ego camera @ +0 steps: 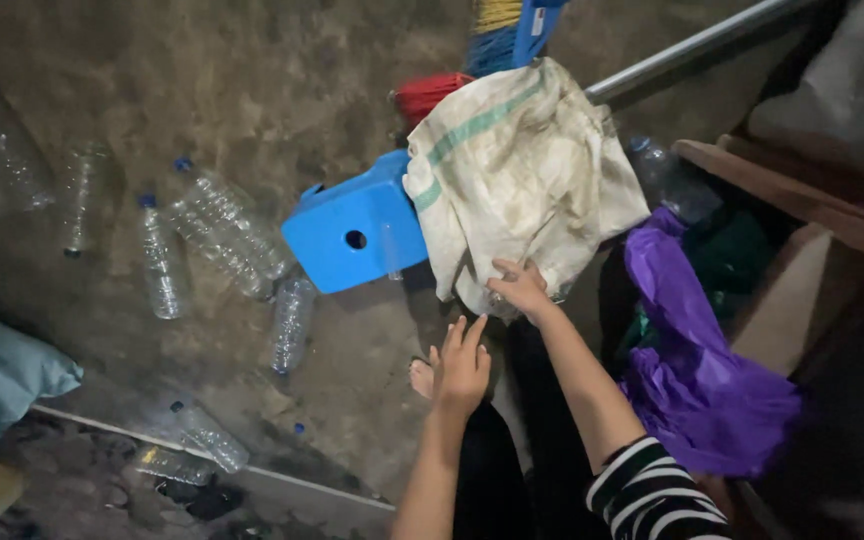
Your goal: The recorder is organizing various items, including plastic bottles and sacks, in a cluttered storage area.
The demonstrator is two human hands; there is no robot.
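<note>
On the concrete floor [252, 90], beside a blue stool [352, 232], the right hand [522, 290] pinches the lower edge of a white sack [517, 170]. The left hand [460, 368] hovers open and empty just below, apparently gathering the sack's mouth. Empty plastic bottles [217, 235] lie scattered leftward.

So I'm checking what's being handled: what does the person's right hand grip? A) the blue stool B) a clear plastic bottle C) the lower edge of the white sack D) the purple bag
C: the right hand pinches the lower edge of the white sack draped over the blue stool.
</note>
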